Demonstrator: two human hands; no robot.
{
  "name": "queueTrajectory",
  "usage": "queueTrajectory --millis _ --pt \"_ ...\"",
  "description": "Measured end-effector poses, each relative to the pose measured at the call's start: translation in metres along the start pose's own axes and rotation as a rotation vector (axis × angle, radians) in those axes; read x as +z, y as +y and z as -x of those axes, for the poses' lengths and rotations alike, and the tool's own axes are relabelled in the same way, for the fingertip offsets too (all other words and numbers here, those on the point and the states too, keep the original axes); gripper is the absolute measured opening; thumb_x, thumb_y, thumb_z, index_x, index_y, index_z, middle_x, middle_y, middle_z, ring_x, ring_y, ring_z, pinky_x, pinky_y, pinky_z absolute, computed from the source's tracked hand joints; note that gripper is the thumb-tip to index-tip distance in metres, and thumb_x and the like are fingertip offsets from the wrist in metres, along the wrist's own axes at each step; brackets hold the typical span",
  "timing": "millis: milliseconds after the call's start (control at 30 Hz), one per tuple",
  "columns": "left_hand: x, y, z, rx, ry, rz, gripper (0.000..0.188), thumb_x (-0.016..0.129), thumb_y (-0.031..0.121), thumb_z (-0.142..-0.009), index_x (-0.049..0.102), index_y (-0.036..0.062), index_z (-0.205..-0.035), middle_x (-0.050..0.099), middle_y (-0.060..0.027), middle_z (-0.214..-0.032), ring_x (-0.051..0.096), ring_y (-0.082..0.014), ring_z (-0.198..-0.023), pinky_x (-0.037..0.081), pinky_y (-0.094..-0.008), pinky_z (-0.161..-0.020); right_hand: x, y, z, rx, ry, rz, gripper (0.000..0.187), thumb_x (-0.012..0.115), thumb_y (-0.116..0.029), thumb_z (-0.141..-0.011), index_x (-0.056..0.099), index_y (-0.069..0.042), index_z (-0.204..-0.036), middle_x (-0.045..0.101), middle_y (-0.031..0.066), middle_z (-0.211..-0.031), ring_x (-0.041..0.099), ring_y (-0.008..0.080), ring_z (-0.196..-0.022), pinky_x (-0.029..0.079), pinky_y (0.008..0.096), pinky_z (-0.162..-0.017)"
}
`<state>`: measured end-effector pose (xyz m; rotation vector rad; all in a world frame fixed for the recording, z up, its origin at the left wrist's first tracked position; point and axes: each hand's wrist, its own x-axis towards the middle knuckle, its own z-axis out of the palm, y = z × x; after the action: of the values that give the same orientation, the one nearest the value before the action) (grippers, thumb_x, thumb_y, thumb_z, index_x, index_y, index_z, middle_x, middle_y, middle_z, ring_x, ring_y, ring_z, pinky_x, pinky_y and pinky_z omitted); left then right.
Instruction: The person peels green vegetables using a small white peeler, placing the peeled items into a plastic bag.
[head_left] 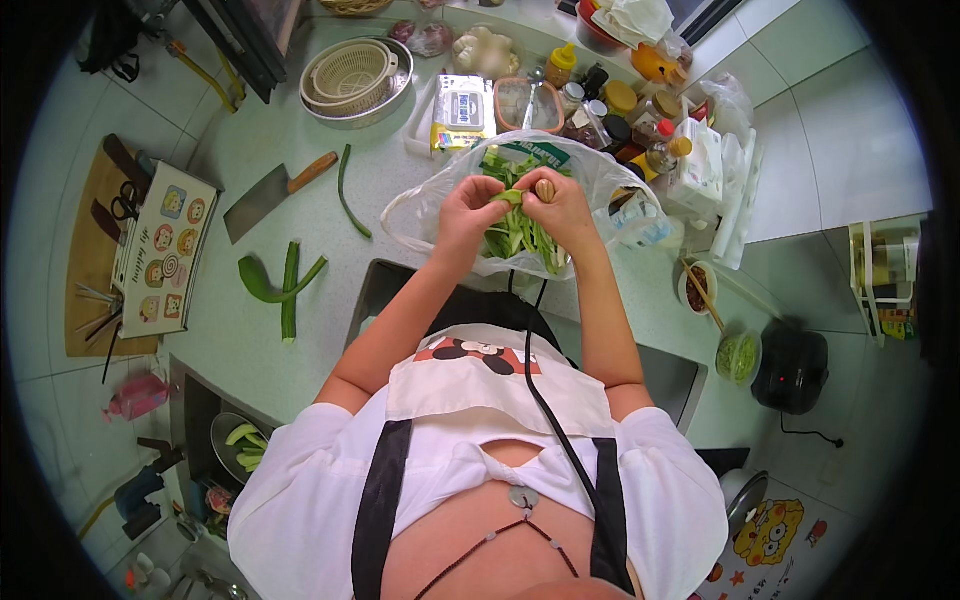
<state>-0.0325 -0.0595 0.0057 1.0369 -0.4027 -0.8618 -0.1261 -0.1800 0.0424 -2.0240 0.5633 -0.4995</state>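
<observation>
My left hand [466, 218] and my right hand [562, 212] meet over an open clear plastic bag [408, 212] on the counter. Their fingertips are closed on a piece of green vegetable stem [511, 197], pinched from both sides. Below them, leafy green stalks [518, 240] lie inside the bag; the hands partly cover them. To the left, a cleaver [262, 203] with a wooden handle rests flat. A thin green stem [349, 190] lies beside it, and thicker cut green pieces [290, 290] cross each other nearer to me.
Beige colanders in a metal bowl [398, 92] stand at the far left. Several jars and bottles [620, 98] crowd the back right. A knife block [165, 245] is at the left edge. The sink [672, 378] lies before my waist. At right are a chopped-greens tub [738, 357] and a black appliance [790, 368].
</observation>
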Motion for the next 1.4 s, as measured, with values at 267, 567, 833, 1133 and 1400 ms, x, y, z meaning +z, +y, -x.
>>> queueTrajectory --millis 267,567,833,1133,1400 --pt "-0.010 -0.001 -0.011 -0.415 -0.048 0.539 0.022 0.056 -0.008 -0.073 0.050 -0.0026 -0.094 0.056 -0.0119 -0.090 0.059 -0.0206 -0.082 0.052 -0.0256 -0.076 -0.002 -0.001 0.006 -0.019 0.012 -0.067 0.012 0.057 -0.007 -0.071 0.061 -0.003 -0.081 0.060 0.0046 -0.067 0.054 0.0094 -0.060 0.043 0.0232 -0.055" --pt "-0.011 -0.003 -0.010 -0.743 -0.110 0.980 0.021 0.054 -0.007 -0.075 0.046 -0.0068 -0.094 0.053 -0.0173 -0.088 0.058 -0.0241 -0.081 0.054 -0.0258 -0.073 -0.012 -0.003 0.008 0.070 -0.028 -0.301 0.011 0.055 -0.006 -0.074 0.061 -0.002 -0.082 0.060 0.0021 -0.074 0.053 0.0071 -0.068 0.043 0.0210 -0.061" --pt "-0.007 -0.002 -0.009 -0.685 -0.096 0.966 0.021 0.053 -0.006 -0.076 0.046 -0.0074 -0.096 0.054 -0.0165 -0.089 0.058 -0.0241 -0.084 0.053 -0.0257 -0.074 -0.017 -0.001 0.005 -0.027 0.004 0.071 0.011 0.057 -0.007 -0.073 0.061 -0.004 -0.083 0.062 0.0053 -0.080 0.057 0.0116 -0.070 0.045 0.0239 -0.064" --pt "0.001 0.006 0.001 -0.087 -0.054 0.070 0.022 0.060 0.001 -0.076 0.054 -0.0004 -0.096 0.058 -0.0074 -0.091 0.058 -0.0130 -0.080 0.049 -0.0254 -0.075 -0.021 0.009 0.008 -0.213 0.094 0.031 0.015 0.065 -0.010 -0.071 0.062 -0.003 -0.083 0.062 0.0063 -0.079 0.059 0.0177 -0.071 0.046 0.0272 -0.066" --pt "0.008 0.009 0.003 -0.009 -0.108 -0.015 0.026 0.063 0.005 -0.075 0.054 0.0001 -0.099 0.060 -0.0058 -0.089 0.058 -0.0113 -0.080 0.048 -0.0243 -0.074 -0.021 -0.007 0.017 0.018 -0.037 -0.109 0.014 0.066 -0.010 -0.073 0.062 -0.003 -0.085 0.061 0.0022 -0.077 0.055 0.0079 -0.069 0.044 0.0225 -0.062"
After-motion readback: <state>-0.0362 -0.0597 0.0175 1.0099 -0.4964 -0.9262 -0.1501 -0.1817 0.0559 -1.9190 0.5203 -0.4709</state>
